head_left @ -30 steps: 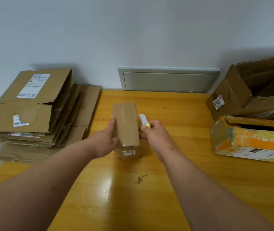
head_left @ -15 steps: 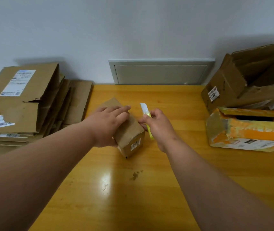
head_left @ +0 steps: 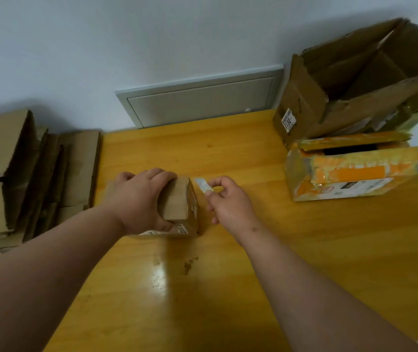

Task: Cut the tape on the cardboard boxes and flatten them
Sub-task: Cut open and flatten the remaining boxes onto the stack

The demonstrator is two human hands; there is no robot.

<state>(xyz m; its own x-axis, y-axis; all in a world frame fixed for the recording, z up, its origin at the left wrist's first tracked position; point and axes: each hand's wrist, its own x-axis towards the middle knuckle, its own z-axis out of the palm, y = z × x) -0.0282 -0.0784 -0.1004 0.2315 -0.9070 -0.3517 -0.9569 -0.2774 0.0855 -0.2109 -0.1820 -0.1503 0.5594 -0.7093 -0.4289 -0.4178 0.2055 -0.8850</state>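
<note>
Rolling under the left hand (head_left: 143, 199), the small cardboard box (head_left: 180, 207) is now lying with its labelled end toward the person, on the wooden table (head_left: 228, 288). Fingers are curling over its top, clamping it. Just to its right, the right hand (head_left: 228, 201) is pinching the cutter (head_left: 203, 185), blade pointing away, box lying leftward, nearest the knife.

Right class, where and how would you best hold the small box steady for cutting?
Grip the small box across its top from the left, as the left hand does now. That leaves the right end open to the cutter in the right hand.
</note>
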